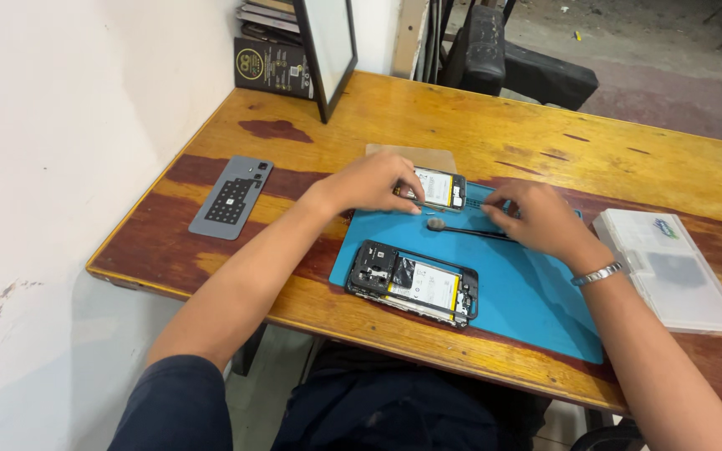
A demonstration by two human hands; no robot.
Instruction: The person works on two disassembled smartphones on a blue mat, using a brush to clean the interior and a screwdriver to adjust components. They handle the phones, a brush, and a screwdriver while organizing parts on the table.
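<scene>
My left hand [369, 184] rests on the near end of a small opened phone [443, 189] lying at the far edge of a blue work mat [536, 301]. My right hand [536, 219] lies on the mat just right of that phone, fingers curled over the handle of a thin black tool [461, 229] whose round tip points left. A second, larger opened phone [415, 284] with its battery and boards exposed sits at the mat's near left, untouched.
A grey phone back cover [231, 198] lies on the wooden table [495, 125] to the left. A clear plastic parts box [670, 267] sits at right. A framed panel [327, 46] and a dark booklet [271, 67] lean against the wall at the back.
</scene>
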